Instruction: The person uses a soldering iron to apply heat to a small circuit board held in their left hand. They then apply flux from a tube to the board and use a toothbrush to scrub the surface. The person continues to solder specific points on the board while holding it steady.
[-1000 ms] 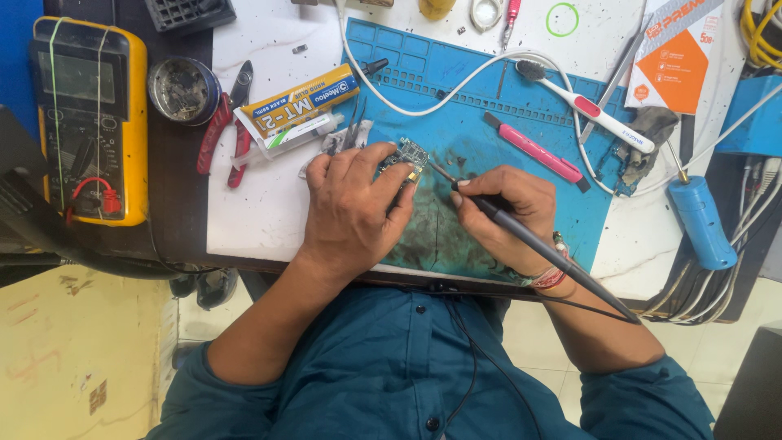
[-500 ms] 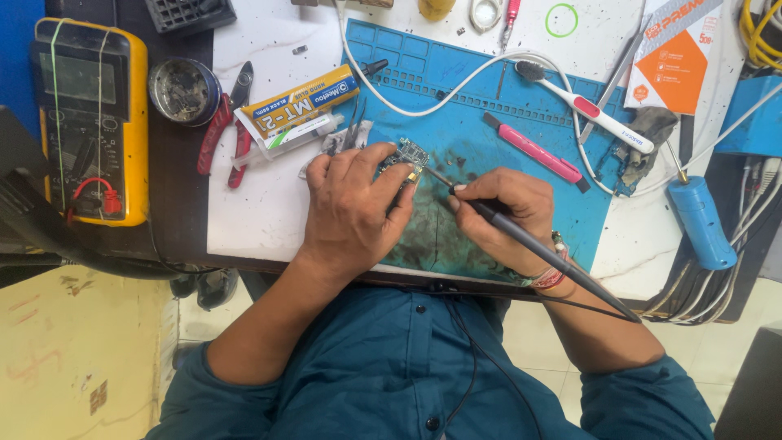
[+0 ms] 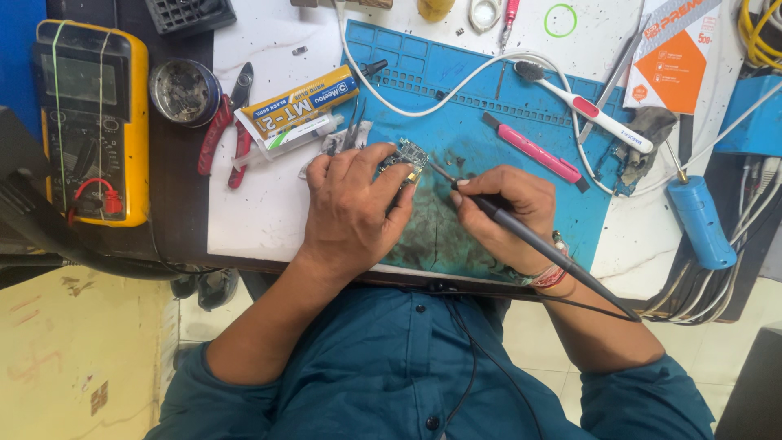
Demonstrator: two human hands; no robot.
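While the left hand point(image 3: 352, 208) presses flat on a small circuit board point(image 3: 407, 155), fingers curled over it, the right hand point(image 3: 505, 216) is closed around a soldering iron point(image 3: 529, 236). Its tip meets the board's edge on the blue mat point(image 3: 456, 98).

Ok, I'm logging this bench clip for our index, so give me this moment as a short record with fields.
left hand: left hand pressed down on a small circuit board, fingers over it
right hand: right hand in a pen grip on a black soldering iron, tip at the board's edge
surface: blue work mat, stained dark under the hands
left of mat: glue tube, red pliers, yellow multimeter
right of mat: pink knife, white brush, blue-handled screwdriver
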